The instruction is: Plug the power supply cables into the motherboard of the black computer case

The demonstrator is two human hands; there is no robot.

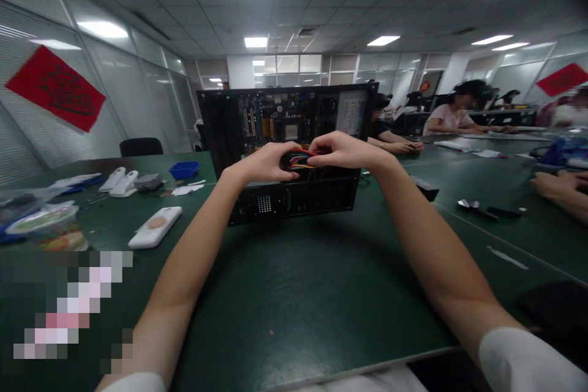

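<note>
A black computer case (215, 128) stands open toward me on the green table. Inside it a motherboard (257, 116), a fan and a labelled power supply (351, 115) are visible. In front of the case's lower inside, a bundle of coloured cables (298, 161) lies between my hands. My left hand (269, 162) curls around the bundle from the left, thumb below and fingers above. From the right, my right hand (342, 150) pinches some of the cables with thumb and fingers. The cable ends are hidden.
A white phone (156, 226) and a blue tray (184, 170) lie left on the green table (294, 294), near a plastic food container (50, 226). Black parts (491, 213) lie right. A co-worker's hands (563, 190) rest at the right edge; other people sit behind.
</note>
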